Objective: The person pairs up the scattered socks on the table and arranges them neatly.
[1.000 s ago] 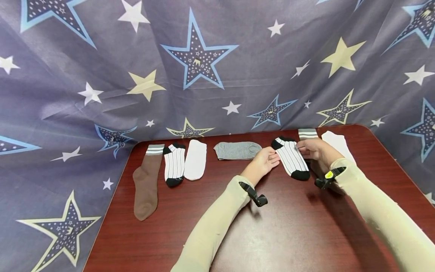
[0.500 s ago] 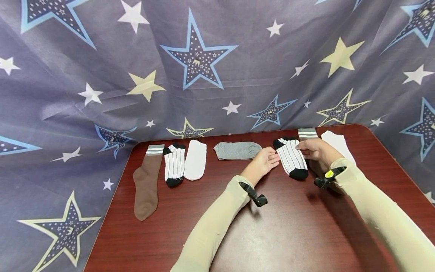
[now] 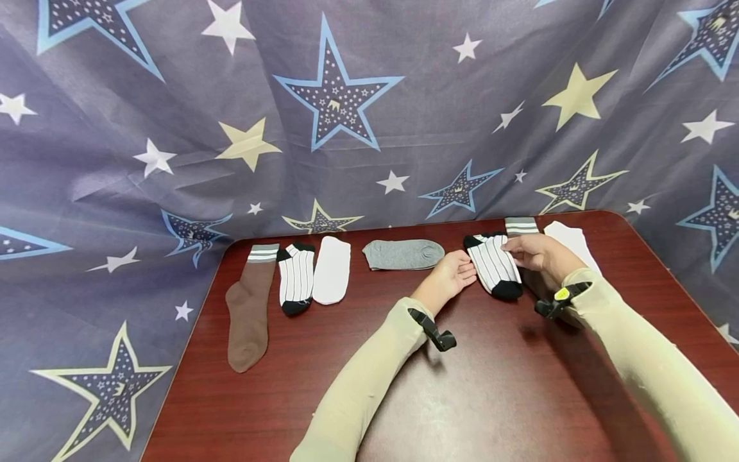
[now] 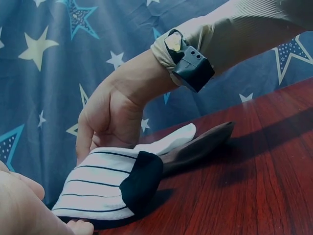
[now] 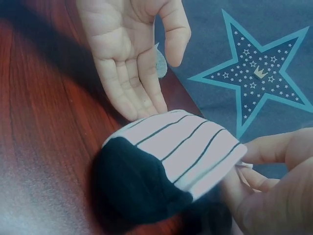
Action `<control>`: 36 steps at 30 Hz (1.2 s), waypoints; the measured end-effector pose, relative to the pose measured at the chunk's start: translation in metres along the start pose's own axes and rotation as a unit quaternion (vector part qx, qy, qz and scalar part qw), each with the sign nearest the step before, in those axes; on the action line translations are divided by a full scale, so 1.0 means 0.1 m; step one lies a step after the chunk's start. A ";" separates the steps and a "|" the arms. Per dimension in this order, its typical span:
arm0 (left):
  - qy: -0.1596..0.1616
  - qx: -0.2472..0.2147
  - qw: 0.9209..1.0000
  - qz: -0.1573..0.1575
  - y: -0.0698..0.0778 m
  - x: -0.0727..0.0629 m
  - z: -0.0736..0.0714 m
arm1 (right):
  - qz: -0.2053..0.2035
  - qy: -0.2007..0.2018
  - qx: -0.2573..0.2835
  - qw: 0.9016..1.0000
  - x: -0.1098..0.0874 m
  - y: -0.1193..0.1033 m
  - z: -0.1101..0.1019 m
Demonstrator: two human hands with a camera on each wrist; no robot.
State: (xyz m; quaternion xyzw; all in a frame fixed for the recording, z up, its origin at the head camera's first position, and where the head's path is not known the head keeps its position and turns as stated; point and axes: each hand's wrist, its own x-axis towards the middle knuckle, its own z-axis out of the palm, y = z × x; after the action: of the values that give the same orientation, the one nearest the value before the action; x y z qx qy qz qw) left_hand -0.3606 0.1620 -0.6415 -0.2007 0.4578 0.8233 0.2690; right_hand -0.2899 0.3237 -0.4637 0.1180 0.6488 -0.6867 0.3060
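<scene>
A white ankle sock [image 3: 494, 266] with black stripes, cuff and toe lies at the back right of the table in the head view. My right hand [image 3: 541, 256] pinches its right edge between thumb and fingers; the right wrist view shows this hold on the striped fabric [image 5: 183, 147]. On the sock's other side, my left hand [image 3: 449, 274] has its fingers extended, fingertips right at the edge. The sock bulges up between the hands, its black toe [image 4: 143, 183] towards the near side. Partly behind my right arm lie a brown sock [image 3: 521, 226] and a white sock [image 3: 571, 242].
A folded grey sock [image 3: 403, 255] lies at the back middle of the red-brown table [image 3: 439, 410]. Further left are a long brown sock [image 3: 249, 314], another striped sock [image 3: 297, 277] and a white sock [image 3: 331, 271]. A star-patterned cloth [image 3: 369, 173] hangs behind the table.
The striped sock's toe has swung slightly left and away from me, and its cuff has shifted a little right. Both hands stay nearly in place.
</scene>
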 end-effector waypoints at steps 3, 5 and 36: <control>0.001 -0.002 1.000 -0.007 -0.01 0.01 0.00 | 0.008 0.002 0.004 1.000 -0.02 0.00 0.02; -0.006 0.005 1.000 0.001 0.09 -0.33 0.05 | 0.015 0.005 -0.001 1.000 -0.03 0.01 0.03; -0.087 0.006 0.996 0.019 0.10 -0.34 -0.04 | 0.020 -0.017 -0.082 0.996 -0.06 0.18 0.22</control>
State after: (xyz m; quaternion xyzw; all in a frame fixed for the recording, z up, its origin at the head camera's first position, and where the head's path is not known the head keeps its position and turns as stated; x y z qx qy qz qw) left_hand -0.3400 0.1453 -0.6173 -0.1181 0.4416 0.8397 0.2933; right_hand -0.2696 0.3046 -0.4721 0.0940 0.6955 -0.6264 0.3392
